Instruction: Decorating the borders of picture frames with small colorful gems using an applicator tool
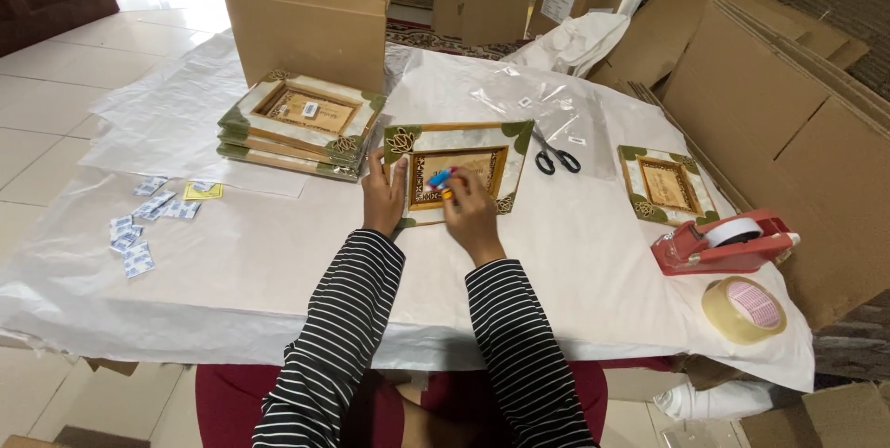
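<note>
The left hand [383, 200] steadies the frame [456, 172], lying mid-tabletop [278, 263]. The right hand [471, 214] pinches a small blue-red piece [440, 177] over its centre; I would keep the frame flat and press gently.

The small blue and orange thing [441, 178] at the right hand's [471, 212] fingertips is too small to identify. The hands cover the near edge of the picture frame [459, 170].

Counter [232, 272] was covered in white paper. A stack of frames [298, 124] sat at rear left, a cardboard box [306, 26] behind it. Scissors [554, 159] lay near a clear bag [542, 105]. A small frame [667, 186], red tape dispenser [723, 241] and tape roll [743, 309] lay right; small packets [139, 226] left.
</note>
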